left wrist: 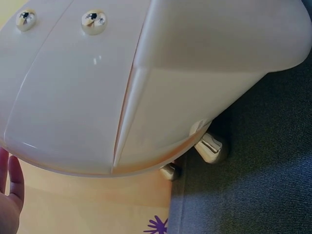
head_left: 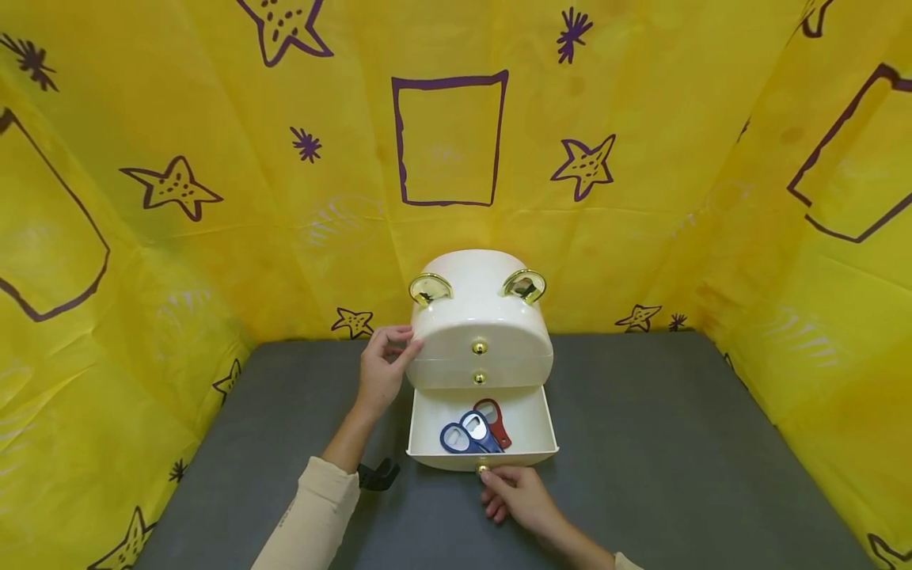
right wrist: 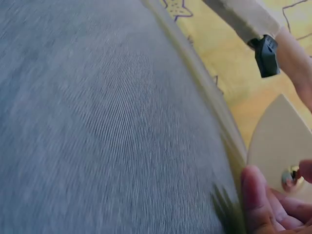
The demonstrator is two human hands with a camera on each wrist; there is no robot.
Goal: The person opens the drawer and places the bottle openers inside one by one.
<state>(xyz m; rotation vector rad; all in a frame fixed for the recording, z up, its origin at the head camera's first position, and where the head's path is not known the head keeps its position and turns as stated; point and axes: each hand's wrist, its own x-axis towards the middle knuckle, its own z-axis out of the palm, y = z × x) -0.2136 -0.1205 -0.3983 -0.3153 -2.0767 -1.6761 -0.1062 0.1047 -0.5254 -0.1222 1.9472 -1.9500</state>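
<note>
A cream cabinet with gold ear-shaped handles on top stands on the table. Its bottom drawer is pulled out. Inside lie two blue bottle openers and a red bottle opener, with rounded heads and silver plates. My right hand pinches the drawer's gold knob between thumb and finger. At the cabinet's left edge, my left hand rests its fingertips against the side. Only part of that hand shows in the left wrist view, with fingers extended beside the curved front.
Two upper drawers are shut, each with a gold knob. Small gold feet hold the cabinet above the dark grey table. Yellow cloth with purple drawings hangs around the back and sides. A black strap device is at the left wrist.
</note>
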